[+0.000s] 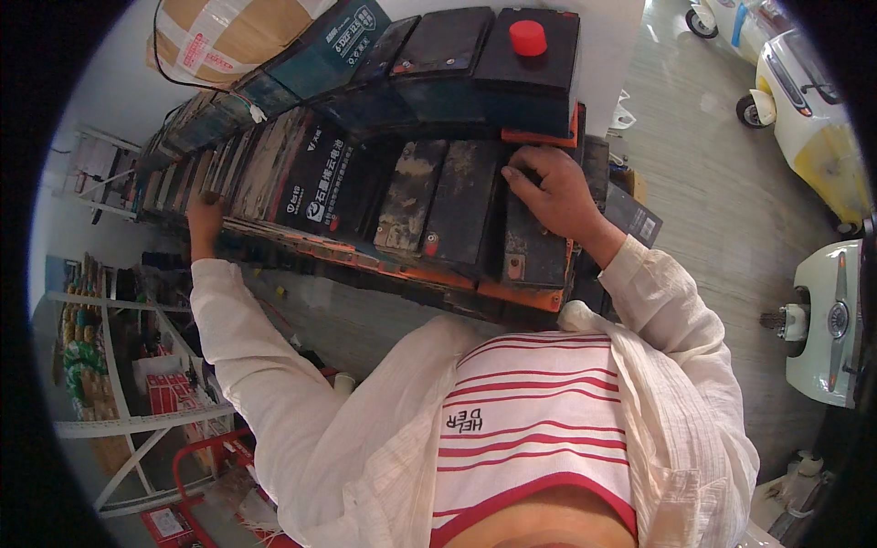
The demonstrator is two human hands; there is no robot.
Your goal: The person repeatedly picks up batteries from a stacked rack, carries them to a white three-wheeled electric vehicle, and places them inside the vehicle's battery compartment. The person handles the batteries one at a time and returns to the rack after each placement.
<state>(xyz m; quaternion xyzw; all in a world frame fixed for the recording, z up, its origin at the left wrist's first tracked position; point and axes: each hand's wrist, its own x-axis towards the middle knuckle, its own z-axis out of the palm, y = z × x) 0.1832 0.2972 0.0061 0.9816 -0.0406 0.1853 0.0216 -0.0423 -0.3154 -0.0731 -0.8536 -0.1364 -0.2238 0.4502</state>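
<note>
My right hand (553,190) rests on the top of a dusty black battery (532,248) at the right end of a row. Its fingers are curled with the thumb tucked toward them; whatever may lie inside the grip is hidden. Further left, my left hand (207,216) is against the front edge of tightly packed batteries (245,178). Its fingertips are dark and small, so their hold does not show. Between my hands lie a black battery with white print (322,183), a dirt-caked battery (409,196) and another dark battery (461,196).
More batteries (441,41) stand in a raised back row, one bearing a red cap (527,38). A taped cardboard box (228,36) sits behind at left. White shelving (137,427) with goods stands at lower left. Scooters (804,100) are parked on the right.
</note>
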